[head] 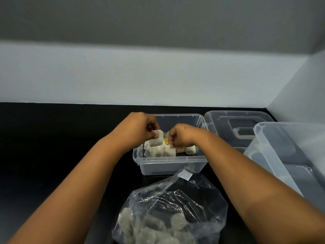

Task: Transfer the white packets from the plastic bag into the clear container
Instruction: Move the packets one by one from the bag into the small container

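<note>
- Nearest me, the plastic bag lies slumped on the black counter, its mouth open toward the container, with a good many white packets in its bottom; I judge the job far from finished.
- Just beyond it stands the clear container, with a loose heap of packets already inside and a small yellow thing among them that I cannot identify.
- My left hand hovers over the container's left side, thumb and fingertips pinched on the top edge of one white packet, which hangs above the heap.
- My right hand is over the middle, fingers curled and closed on the edge of another packet, though I cannot tell how firmly.
- Risk: the heap sits high on the left, so a packet let go near the wall could slide over the rim onto the counter.
- Risk: my forearms cross above the bag; drawing back low could drag the flimsy plastic and spill its contents.
- To the right, a lid lies flat and a larger clear tub crowds the corner, touching or nearly touching the container.
- Farthest off, the pale wall closes the counter; nothing blocks the path between bag and container.
</note>
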Available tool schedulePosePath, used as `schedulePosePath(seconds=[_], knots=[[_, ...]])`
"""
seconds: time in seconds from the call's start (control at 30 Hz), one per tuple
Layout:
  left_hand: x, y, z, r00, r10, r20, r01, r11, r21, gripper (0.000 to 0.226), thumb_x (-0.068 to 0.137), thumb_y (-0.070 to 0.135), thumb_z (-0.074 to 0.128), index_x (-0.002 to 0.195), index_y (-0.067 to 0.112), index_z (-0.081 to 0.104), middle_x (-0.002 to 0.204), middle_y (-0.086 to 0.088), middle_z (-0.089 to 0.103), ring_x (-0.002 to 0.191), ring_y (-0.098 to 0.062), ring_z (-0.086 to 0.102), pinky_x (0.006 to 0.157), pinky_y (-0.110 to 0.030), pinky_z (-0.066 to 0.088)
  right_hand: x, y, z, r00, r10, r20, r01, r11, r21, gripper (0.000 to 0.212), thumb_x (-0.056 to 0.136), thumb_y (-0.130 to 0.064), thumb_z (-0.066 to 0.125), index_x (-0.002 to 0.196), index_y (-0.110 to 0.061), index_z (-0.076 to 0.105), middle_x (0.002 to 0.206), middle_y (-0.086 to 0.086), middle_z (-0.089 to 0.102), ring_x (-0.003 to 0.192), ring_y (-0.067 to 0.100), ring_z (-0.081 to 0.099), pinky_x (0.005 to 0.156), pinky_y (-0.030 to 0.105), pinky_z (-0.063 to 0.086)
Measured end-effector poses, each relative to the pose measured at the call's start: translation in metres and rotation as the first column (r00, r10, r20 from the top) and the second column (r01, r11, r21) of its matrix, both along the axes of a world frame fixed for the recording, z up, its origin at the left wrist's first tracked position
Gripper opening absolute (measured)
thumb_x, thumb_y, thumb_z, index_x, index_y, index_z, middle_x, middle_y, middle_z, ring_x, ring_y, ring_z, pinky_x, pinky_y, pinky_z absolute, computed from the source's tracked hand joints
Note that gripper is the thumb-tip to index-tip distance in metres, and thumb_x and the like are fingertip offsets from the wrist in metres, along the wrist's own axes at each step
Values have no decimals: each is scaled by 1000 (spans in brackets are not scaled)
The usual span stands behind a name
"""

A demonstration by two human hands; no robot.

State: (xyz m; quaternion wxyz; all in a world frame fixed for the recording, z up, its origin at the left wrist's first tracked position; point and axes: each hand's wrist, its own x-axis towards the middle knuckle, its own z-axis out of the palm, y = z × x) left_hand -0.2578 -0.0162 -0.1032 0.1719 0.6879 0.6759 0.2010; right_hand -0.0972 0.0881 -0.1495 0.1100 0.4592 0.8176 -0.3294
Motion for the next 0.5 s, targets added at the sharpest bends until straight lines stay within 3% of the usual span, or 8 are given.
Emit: schedulePosePath(seconds=[0.17, 0.33, 0.43, 0.5], knots=[[-1, 6, -5, 999, -34, 10, 35, 999, -28, 13, 78, 20, 77, 90, 21, 72, 84, 9, 70, 76, -1, 63, 74, -21, 55, -10, 5, -10, 997, -47, 60, 47, 999, -3, 12, 91, -2, 60, 88, -11, 68, 69, -3, 65, 56, 10, 64, 63, 24, 55], [-1, 12, -10, 997, -79, -15, 77, 994, -76, 10, 81, 18, 74, 91, 20, 72, 85, 8, 70, 78, -2, 64, 73, -18, 54, -12, 8, -17, 994, -79, 76, 74, 995, 72, 8, 90, -4, 62, 89, -8, 69, 97, 12, 71, 81, 24, 73, 79, 36, 60], [3, 19, -15, 993, -114, -37, 110, 987, -116, 11, 81, 17, 73, 91, 20, 72, 87, 7, 70, 78, -4, 64, 70, -12, 49, -9, 6, -10, 990, -70, 119, 54, 989, 136, 16, 89, -9, 64, 104, -6, 69, 99, 12, 72, 87, 24, 70, 79, 32, 57], [7, 26, -20, 989, -139, -51, 129, 979, -157, 13, 82, 17, 73, 94, 20, 71, 89, 5, 70, 82, -7, 64, 75, -17, 51, -3, 3, 1, 986, -69, 152, 43, 985, 169, 19, 89, -10, 64, 107, -6, 70, 102, 11, 73, 92, 23, 70, 84, 33, 57]])
